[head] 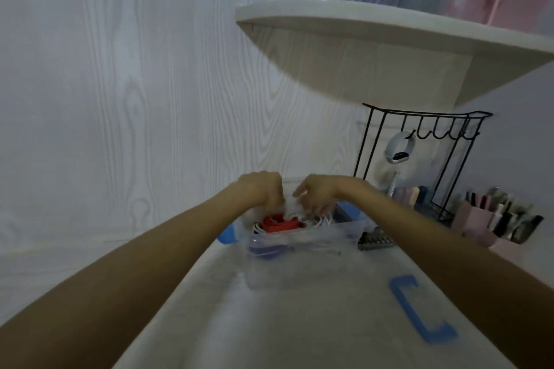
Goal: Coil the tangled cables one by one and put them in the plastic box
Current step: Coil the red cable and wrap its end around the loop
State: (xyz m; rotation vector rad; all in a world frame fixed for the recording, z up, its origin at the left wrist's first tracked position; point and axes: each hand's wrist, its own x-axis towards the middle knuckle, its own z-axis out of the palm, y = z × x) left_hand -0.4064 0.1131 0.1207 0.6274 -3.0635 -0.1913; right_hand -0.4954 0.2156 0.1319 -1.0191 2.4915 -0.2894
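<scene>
A clear plastic box (338,229) with blue side clips stands at the far end of the white table. Inside it lie a coiled red cable (280,224) and white cables (320,220). Both my hands reach over the box's far rim. My left hand (265,189) is curled down into the box above the red cable. My right hand (314,193) has its fingers pointing down onto the white cables. Motion blur hides whether either hand holds a cable.
The box's clear lid (344,302) with a blue clip (419,308) lies on the table near me. A dark comb-like object (376,240) sits right of the box. A black wire rack (419,159) and a pink organiser (491,225) stand at right. A shelf (389,48) hangs overhead.
</scene>
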